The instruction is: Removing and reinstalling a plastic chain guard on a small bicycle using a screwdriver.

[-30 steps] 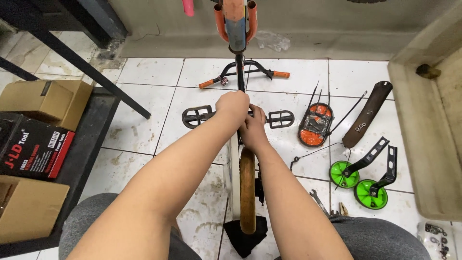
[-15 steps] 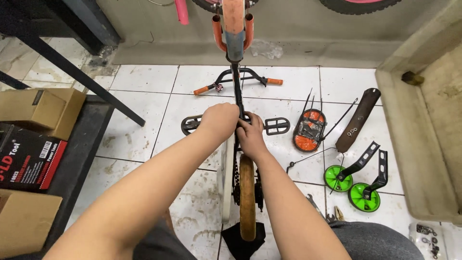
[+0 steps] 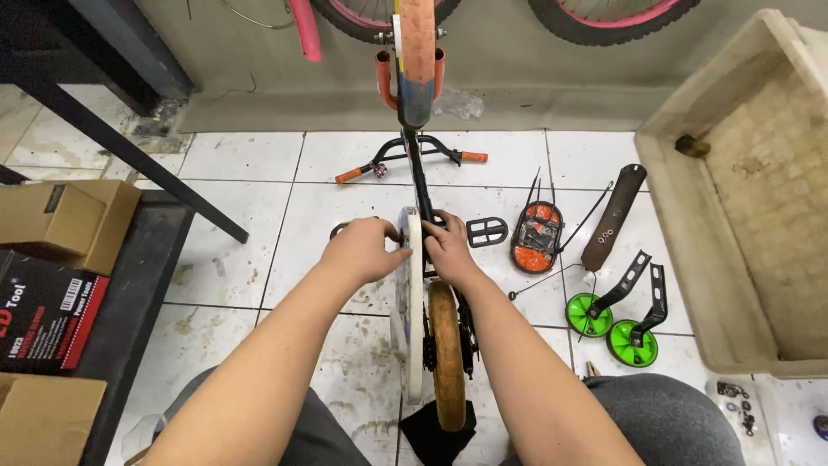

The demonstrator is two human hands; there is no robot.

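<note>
A small bicycle frame [image 3: 420, 185] stands upside down on the tiled floor in front of me, its orange-tyred front wheel [image 3: 417, 60] far from me and its tan rear tyre [image 3: 448, 354] near my knees. My left hand [image 3: 362, 250] grips the left side of a white chain guard [image 3: 412, 302] at its far end. On the other side of the frame, my right hand [image 3: 449, 248] is closed on the same spot beside the rear wheel. A black pedal [image 3: 487, 230] lies just right of my right hand.
Black handlebars with orange grips [image 3: 410, 160] lie behind the frame. To the right lie an orange basket-like part [image 3: 534, 236], a dark mudguard [image 3: 613, 216] and two green training wheels [image 3: 617, 324]. A stone basin [image 3: 750, 198] stands far right, cardboard boxes [image 3: 60, 224] left.
My head has tilted up, so the scene sits lower in view. Both hands have slid nearer to me along the frame, and the white chain guard now shows between them.
</note>
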